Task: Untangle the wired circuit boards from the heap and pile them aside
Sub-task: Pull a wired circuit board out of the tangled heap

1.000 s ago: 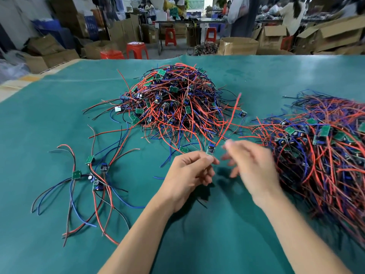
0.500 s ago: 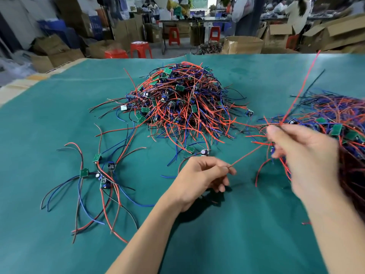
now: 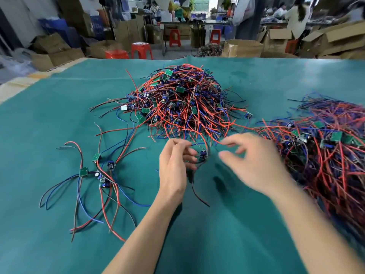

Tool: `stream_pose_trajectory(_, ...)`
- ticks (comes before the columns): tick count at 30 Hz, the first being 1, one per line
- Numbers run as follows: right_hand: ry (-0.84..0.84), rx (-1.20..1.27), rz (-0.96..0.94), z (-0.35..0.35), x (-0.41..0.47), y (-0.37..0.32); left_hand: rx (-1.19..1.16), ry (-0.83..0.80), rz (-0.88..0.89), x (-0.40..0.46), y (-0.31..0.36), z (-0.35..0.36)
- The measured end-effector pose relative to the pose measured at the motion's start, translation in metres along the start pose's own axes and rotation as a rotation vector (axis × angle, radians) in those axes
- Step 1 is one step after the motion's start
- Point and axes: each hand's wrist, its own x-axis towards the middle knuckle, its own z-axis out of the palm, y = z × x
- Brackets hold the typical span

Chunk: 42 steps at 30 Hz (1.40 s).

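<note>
Both hands (image 3: 215,161) raised before heap (image 3: 181,103)

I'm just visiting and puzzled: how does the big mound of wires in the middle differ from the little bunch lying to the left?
The central heap is a tall, dense dome with boards buried in knotted wires; the left group lies flat and spread out, holding only a few boards whose wires can be traced singly. The heap sits farther from the person, the group nearer. Both hold small green boards with red, blue and black leads on the green tabletop.

Left hand (image 3: 173,165) and right hand (image 3: 254,165) showing bare; both forearms showing bare, no sleeves, rings or watch showing.
</note>
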Motion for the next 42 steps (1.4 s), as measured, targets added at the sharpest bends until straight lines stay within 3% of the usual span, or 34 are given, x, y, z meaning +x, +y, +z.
stream_pose_trajectory(3,-0.139,0.023,-0.096,0.052,-0.006,-0.008,0.102,0.037,0.044,0.000,-0.003,0.001)
stream_pose_trajectory(9,-0.006,0.033,-0.044,0.064,-0.009,0.009,0.253,0.028,0.044,0.003,-0.009,0.002)
stream_pose_trajectory(14,-0.111,-0.054,-0.233,0.072,-0.011,-0.002,0.295,0.067,0.067,0.002,-0.010,0.001)
stream_pose_trajectory(21,0.080,0.074,-0.095,0.073,-0.008,0.003,0.312,0.038,0.061,0.003,-0.009,0.001)
stream_pose_trajectory(25,0.202,0.246,0.065,0.064,-0.005,0.010,0.448,-0.010,0.106,0.001,-0.011,0.000)
stream_pose_trajectory(31,-0.025,0.058,-0.117,0.069,-0.007,0.004,0.520,-0.029,0.167,0.000,-0.010,0.001)
stream_pose_trajectory(37,0.129,0.186,0.007,0.070,-0.003,0.009,0.551,-0.088,0.153,0.000,-0.009,0.000)
stream_pose_trajectory(42,0.432,0.373,0.156,0.059,0.003,0.015,0.677,-0.224,0.131,-0.005,-0.009,0.003)
